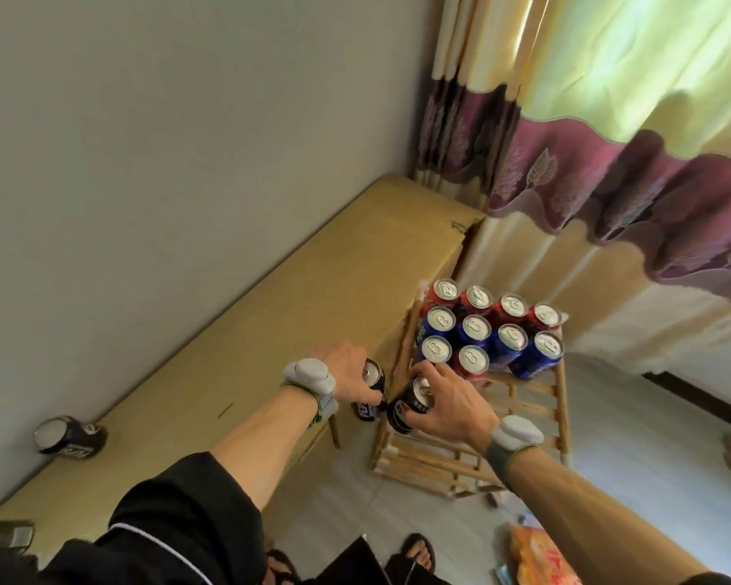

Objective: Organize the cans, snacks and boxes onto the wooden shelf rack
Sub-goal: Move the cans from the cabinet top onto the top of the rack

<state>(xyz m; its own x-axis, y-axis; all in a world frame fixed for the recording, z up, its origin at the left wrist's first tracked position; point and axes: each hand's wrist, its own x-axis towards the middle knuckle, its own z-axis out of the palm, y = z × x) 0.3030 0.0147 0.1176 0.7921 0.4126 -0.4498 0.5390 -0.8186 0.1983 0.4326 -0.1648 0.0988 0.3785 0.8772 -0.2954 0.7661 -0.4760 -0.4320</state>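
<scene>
Beside the wooden shelf rack [520, 394], left hand [351, 373] grips an upright black can [372, 390], right hand [448, 403] grips a tilted second black can [410, 405] at the rack's near corner, red cans [477, 297] and blue cans [511, 339] stand in rows on the top tier, third black can [70, 437] lies on the desk [313, 289].

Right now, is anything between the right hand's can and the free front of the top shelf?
Nothing visible does. The right hand holds the black can at the front of the rack; free space lies right of the front red can.
</scene>
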